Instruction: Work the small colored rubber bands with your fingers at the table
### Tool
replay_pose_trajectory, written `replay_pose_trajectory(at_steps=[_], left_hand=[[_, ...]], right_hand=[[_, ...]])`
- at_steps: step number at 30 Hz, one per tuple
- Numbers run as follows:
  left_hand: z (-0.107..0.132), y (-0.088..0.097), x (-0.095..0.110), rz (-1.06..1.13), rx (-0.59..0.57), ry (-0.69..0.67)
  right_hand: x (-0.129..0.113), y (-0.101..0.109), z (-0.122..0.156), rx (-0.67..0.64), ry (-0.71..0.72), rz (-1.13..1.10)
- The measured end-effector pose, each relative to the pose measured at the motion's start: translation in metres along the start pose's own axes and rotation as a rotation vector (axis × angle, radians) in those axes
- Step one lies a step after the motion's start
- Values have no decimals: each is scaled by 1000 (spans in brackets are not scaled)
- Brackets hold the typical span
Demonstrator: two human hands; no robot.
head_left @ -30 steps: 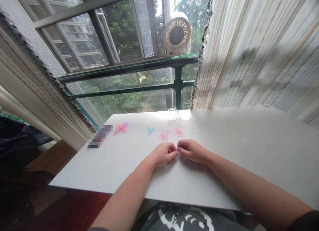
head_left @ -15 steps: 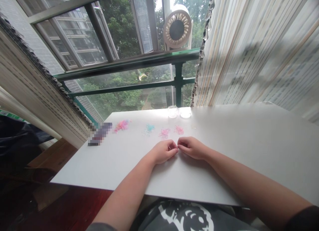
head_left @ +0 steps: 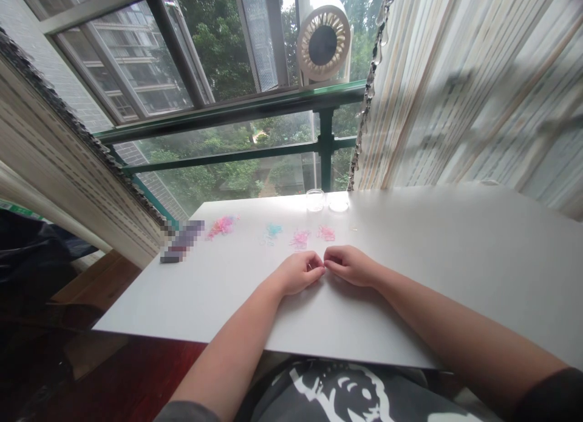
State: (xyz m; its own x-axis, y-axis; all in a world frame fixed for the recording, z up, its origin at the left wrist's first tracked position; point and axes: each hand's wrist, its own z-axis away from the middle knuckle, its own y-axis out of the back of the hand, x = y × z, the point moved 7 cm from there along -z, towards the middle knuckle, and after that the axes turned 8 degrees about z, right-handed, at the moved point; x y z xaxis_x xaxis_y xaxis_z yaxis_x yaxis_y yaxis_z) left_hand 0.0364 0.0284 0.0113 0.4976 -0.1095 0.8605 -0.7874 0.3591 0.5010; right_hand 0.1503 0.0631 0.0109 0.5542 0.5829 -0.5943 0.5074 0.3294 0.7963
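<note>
My left hand (head_left: 298, 271) and my right hand (head_left: 350, 264) rest on the white table (head_left: 455, 258), fingertips pinched together and touching each other. What they pinch is too small to make out. Just beyond them lie small heaps of tiny coloured pieces: a pink heap (head_left: 300, 238), another pink heap (head_left: 326, 232), a blue heap (head_left: 273, 230) and a larger pink-orange heap (head_left: 221, 226) further left.
Two small clear glass jars (head_left: 314, 200) (head_left: 338, 202) stand at the table's far edge. A blurred dark object (head_left: 181, 242) lies at the left. A white round fan (head_left: 323, 40) sits on the green window rail (head_left: 237, 112). Striped curtains hang on the right.
The view has shifted a little, so hands and table sit slightly higher in the picture. Both hands keep the same pinched pose, fingertips together.
</note>
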Motion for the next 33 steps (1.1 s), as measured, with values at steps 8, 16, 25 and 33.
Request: replay_pose_trajectory(at_steps=[8,16,25,33], left_hand=[[-1,0,-1,-10,5,-1],[-1,0,-1,-8,2,9],[-1,0,1,-4,-8,-6],[-1,-1,-2,21,-22,21]], right_hand=[[0,-1,2,-4,-2,-1],[0,0,1,-1,1,1],[2,-1,2,-7,1,-9],[-1,2,2,-12,-11,1]])
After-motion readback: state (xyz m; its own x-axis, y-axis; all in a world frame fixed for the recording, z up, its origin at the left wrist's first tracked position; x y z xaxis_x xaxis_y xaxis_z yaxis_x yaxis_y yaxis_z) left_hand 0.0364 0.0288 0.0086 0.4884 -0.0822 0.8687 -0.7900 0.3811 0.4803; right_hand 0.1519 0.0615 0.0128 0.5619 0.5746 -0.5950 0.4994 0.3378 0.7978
